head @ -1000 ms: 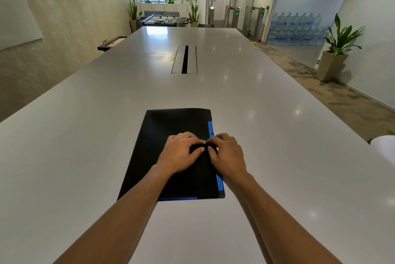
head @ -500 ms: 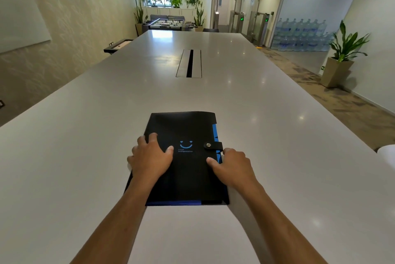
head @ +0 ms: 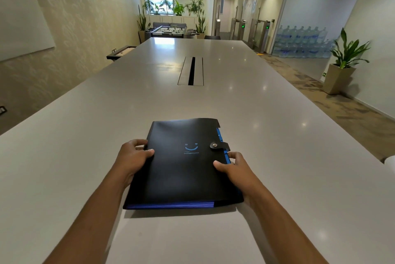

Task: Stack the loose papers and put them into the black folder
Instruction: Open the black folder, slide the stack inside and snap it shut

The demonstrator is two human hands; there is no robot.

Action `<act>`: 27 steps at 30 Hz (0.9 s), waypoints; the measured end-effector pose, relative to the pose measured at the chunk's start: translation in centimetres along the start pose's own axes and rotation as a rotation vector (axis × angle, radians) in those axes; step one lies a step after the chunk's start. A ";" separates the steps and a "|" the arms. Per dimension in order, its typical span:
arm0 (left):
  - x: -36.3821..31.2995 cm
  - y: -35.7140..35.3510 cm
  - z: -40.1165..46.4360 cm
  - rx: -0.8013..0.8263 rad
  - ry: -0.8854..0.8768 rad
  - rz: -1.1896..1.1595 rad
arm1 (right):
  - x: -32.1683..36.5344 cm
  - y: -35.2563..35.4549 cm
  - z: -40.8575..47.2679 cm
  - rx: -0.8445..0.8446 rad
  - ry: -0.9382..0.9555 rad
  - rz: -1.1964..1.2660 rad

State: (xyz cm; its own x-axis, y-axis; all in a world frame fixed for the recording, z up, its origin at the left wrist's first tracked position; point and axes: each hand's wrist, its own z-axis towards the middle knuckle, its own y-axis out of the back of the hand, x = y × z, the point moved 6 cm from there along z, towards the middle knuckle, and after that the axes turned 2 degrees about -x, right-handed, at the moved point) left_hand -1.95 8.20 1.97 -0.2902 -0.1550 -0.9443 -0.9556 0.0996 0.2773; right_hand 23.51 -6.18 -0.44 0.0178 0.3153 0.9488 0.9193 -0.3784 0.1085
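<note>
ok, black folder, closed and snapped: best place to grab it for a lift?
Take the black folder by its two long side edges, from left and right, as the left hand and right hand do: thumbs on top. It is flat, wide and snapped shut.

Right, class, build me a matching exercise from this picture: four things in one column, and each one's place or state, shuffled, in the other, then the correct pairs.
Things
1. black plastic folder
2. left hand
3. round silver snap button
4. potted green plant in a tan planter

Places or states
A. on the floor by the right wall
B. gripping the folder's left edge
C. fastened on the strap, near the folder's right edge
D. closed, held at both side edges over the white table

Pairs: 1-D, 2-B, 3-C, 4-A
</note>
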 end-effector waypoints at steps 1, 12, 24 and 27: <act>-0.3 -0.2 0.2 -0.006 -0.028 0.003 | -0.1 -0.1 0.3 0.021 -0.010 0.023; -1.7 -1.2 4.5 0.195 -0.035 -0.145 | 3.1 -0.5 6.0 0.016 0.101 0.236; -2.9 -0.3 14.2 -0.013 -0.198 0.135 | 6.0 -5.2 18.4 -0.114 0.127 0.157; -3.1 -0.3 17.0 -0.065 -0.248 0.217 | 7.0 -6.1 21.3 -0.179 0.201 -0.031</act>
State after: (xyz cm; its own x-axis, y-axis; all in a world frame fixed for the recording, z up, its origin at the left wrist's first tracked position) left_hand 0.11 25.34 1.79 -0.4733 0.1079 -0.8742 -0.8766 0.0402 0.4796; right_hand 26.44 16.89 -0.78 -0.1044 0.1564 0.9822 0.8335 -0.5250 0.1722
